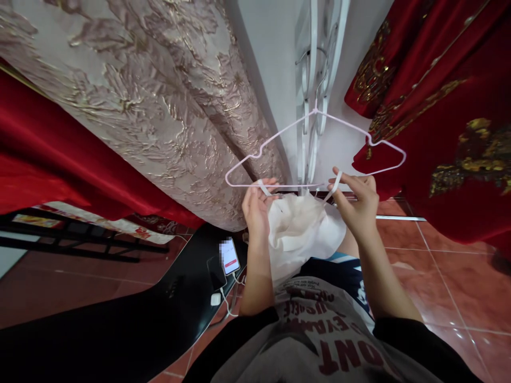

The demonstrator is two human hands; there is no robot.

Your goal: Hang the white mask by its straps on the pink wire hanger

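A pale pink wire hanger hangs by its metal hook from a white rack in front of me. Below its bottom bar is a white garment with thin straps, draped down toward my lap. My left hand is at the bar's left part, fingers curled with a white strap looped over them. Between thumb and fingers, my right hand pinches the other white strap, pulled up as a loop near the right part of the bar.
A pinkish embroidered cloth hangs at left, with red fabric beside it. Red gowns with gold embroidery hang at right. On a black bench lie a lit phone, a dark phone and a white charger.
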